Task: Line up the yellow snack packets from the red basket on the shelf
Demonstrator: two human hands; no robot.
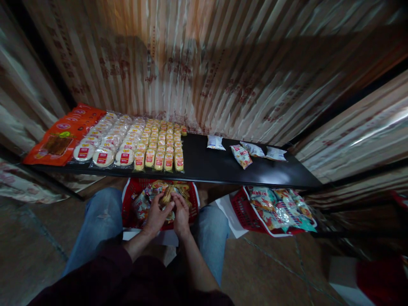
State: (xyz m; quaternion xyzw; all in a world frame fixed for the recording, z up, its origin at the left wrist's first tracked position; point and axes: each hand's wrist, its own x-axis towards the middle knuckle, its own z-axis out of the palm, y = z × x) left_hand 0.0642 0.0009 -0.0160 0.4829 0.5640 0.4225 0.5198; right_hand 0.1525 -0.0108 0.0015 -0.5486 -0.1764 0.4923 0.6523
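Observation:
Between my knees stands a red basket full of snack packets. My left hand and my right hand are both down in it, fingers curled around one clear packet of yellowish snacks lying on top of the pile. The two hands touch each other at the fingertips. Just beyond the basket runs a low black shelf.
The shelf's left half carries orange packets, rows of round white-wrapped cakes and rows of small yellow packets. A few loose packets lie toward its right. A second red basket of packets sits on the floor at right. Curtains hang behind.

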